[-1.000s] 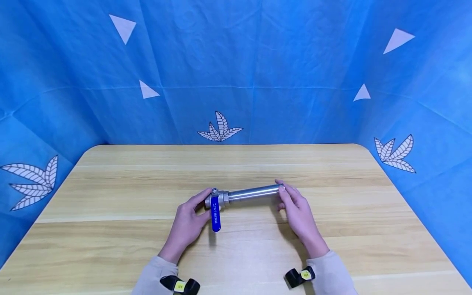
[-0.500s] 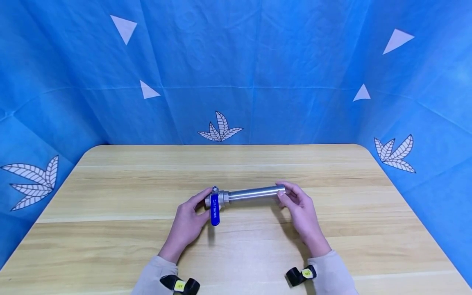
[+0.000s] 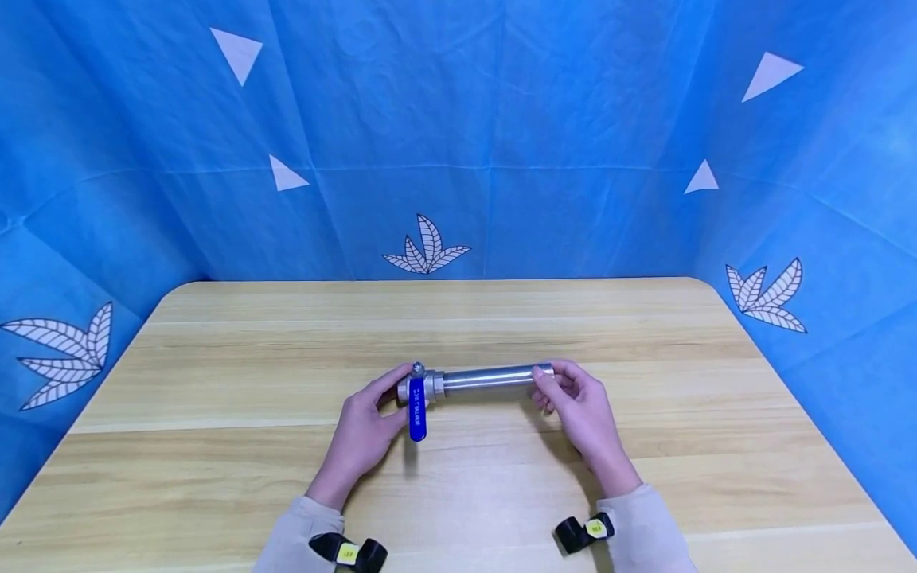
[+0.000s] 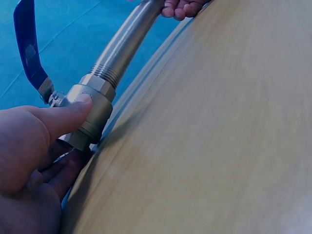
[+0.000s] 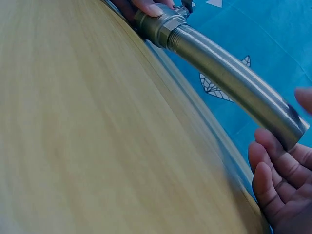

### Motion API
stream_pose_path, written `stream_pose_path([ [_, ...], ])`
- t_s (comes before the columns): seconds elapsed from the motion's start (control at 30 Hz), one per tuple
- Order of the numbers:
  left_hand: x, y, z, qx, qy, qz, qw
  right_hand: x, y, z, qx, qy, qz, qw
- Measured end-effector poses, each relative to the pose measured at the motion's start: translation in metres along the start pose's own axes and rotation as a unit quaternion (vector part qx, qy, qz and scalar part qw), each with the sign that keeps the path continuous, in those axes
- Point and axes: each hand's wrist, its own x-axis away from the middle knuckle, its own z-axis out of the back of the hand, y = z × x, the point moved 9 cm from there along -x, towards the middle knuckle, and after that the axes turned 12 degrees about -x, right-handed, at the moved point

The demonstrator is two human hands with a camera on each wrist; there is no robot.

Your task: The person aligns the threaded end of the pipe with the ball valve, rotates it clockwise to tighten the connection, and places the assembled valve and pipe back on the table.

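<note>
My left hand (image 3: 363,430) grips the steel body of a ball valve (image 4: 92,109), its thumb laid across the near side and its fingers beneath. The valve's long blue lever handle (image 3: 418,410) points toward me. From the valve's hex end a shiny steel pipe (image 3: 494,378) runs to the right, with several threads showing at the joint. My right hand (image 3: 583,414) holds the pipe's free end, thumb over it in the head view and curled fingers (image 5: 273,151) underneath. Valve and pipe are held nearly level, low over the table.
A light wood-grain table (image 3: 458,318) with rounded far corners lies under both hands. Behind it and at both sides hangs a blue cloth (image 3: 573,119) printed with white triangles and leaves. A black wrist camera (image 3: 583,533) sits at each sleeve.
The pipe's right end has dropped slightly. The right thumb has shifted over the pipe while its fingers have curled farther under. The blue handle tilted a little; the left hand kept its hold.
</note>
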Motion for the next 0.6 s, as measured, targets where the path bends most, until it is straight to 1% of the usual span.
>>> stream_pose_path([
  [0.17, -0.0004, 0.0005, 0.0003, -0.005, -0.003, 0.002, 1.0000, 0.0010, -0.0009, -0.0010, -0.017, -0.034, 0.005, 0.9993],
  [0.37, 0.0001, 0.0007, 0.0017, -0.005, -0.008, 0.006, 0.9999, -0.0018, 0.0042, 0.0055, -0.017, -0.059, -0.019, 0.9979],
  [0.43, 0.0006, 0.0012, 0.0014, -0.002, -0.014, 0.005, 0.9999, -0.0028, 0.0052, 0.0071, -0.020, -0.065, -0.021, 0.9975],
  [0.6, 0.0013, 0.0037, 0.0000, -0.009, -0.027, -0.002, 0.9996, -0.0040, 0.0044, 0.0082, -0.010, -0.079, -0.006, 0.9968],
])
